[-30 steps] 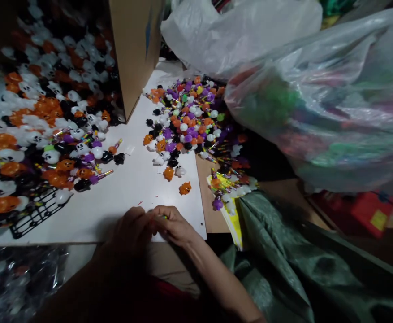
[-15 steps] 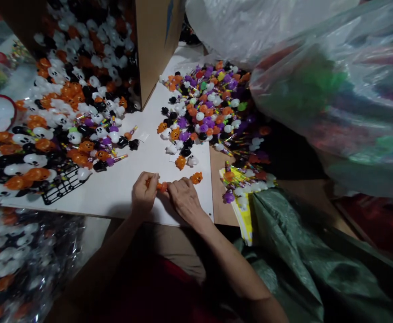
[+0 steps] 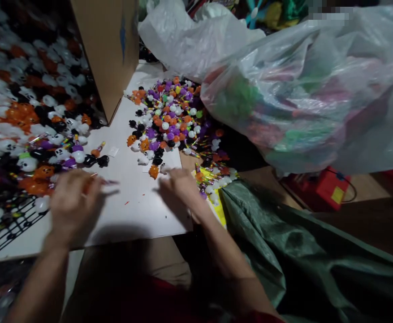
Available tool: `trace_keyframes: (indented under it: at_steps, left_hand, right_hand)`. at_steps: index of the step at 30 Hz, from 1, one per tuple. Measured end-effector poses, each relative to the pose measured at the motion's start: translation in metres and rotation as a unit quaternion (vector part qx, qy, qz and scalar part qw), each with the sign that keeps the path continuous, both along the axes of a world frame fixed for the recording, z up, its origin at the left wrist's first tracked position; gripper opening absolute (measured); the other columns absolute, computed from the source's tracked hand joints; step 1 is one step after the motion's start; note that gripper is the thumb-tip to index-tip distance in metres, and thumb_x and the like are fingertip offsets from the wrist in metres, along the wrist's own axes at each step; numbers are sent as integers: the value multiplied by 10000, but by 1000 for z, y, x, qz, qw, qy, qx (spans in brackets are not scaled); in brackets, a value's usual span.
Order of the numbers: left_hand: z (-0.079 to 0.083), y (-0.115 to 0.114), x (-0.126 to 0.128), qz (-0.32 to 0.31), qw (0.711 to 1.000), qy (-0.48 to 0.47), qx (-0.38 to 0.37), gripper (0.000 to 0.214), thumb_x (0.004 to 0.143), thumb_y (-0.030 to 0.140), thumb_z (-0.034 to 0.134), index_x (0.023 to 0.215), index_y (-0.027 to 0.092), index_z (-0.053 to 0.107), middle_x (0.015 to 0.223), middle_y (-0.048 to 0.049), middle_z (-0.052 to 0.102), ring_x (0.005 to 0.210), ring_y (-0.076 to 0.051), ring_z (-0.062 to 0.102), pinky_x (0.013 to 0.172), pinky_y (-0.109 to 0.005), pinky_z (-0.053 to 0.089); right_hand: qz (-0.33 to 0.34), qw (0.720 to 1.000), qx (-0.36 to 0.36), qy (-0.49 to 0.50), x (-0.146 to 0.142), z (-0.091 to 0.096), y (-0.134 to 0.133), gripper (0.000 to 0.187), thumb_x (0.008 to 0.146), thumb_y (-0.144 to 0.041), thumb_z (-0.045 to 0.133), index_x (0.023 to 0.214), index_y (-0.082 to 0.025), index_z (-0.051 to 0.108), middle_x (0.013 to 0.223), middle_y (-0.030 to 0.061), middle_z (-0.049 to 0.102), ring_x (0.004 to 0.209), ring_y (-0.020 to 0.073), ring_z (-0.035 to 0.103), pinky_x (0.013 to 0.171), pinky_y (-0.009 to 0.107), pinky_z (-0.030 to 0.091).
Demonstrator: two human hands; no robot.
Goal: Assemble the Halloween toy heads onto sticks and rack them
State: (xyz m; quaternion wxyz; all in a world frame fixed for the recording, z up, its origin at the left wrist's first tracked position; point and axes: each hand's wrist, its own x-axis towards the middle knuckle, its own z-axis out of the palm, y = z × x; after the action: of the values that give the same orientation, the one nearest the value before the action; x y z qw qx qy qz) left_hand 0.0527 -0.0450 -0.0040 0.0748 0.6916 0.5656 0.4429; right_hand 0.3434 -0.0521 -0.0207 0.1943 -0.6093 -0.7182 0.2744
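Note:
My left hand point(image 3: 72, 202) is smeared by motion over the white board point(image 3: 136, 211), beside the big heap of finished pumpkin, ghost and black skull toys point(image 3: 31, 125). Its fingers look closed on a thin stick toy point(image 3: 108, 181) that points right. My right hand point(image 3: 180, 185) lies at the board's right edge, its blurred fingers at the near end of a smaller pile of loose orange, purple, white and black toy heads point(image 3: 166, 119). An orange pumpkin head point(image 3: 153, 171) lies just left of those fingers.
A tall cardboard box point(image 3: 105, 49) stands behind the board. Large clear plastic bags point(image 3: 310, 89) with coloured goods fill the right. A green cloth point(image 3: 300, 251) covers the lower right. A black grid rack point(image 3: 11, 222), a yellow packet point(image 3: 220, 214) and a red object point(image 3: 320, 190) lie nearby.
My hands were joined on an orange piece at the board's near edge. They have parted: the left swung left toward the big heap, the right went to the small pile.

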Motion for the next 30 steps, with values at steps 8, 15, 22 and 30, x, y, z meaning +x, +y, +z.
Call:
trace_keyframes:
  at_steps: [8,15,22,30]
  left_hand:
    - [-22,88,83,-111,974,52,-190,207,767,174,627,974,173,642,1165,-140,605,1173,-334,517,1039,-500,366]
    - [-63,103,115,-112,943,-143,-278,250,576,49,721,738,190,593,814,-70,609,968,-278,584,882,-365,435]
    - [-45,33,64,-69,663,-658,-350,240,784,309,644,975,173,595,775,-54,653,667,-153,614,640,-270,476]
    - [-38,18,75,-32,600,-729,-327,136,855,256,593,939,150,577,779,-58,676,720,-158,665,736,-294,512]
  right_hand:
    - [-183,916,-1,-356,86,-35,94,315,939,-163,411,1149,-26,602,1118,253,619,1021,286,570,785,344,387]
    - [-51,984,91,-142,46,-5,34,272,974,-320,426,1072,-145,609,902,101,688,796,208,624,663,271,396]
    - [123,975,179,-43,-56,-5,-11,194,965,-295,497,978,-166,640,830,78,655,790,202,593,716,289,395]
    - [69,949,264,-156,-71,-1,-20,257,992,-305,423,928,-176,637,757,72,624,725,195,541,686,302,347]
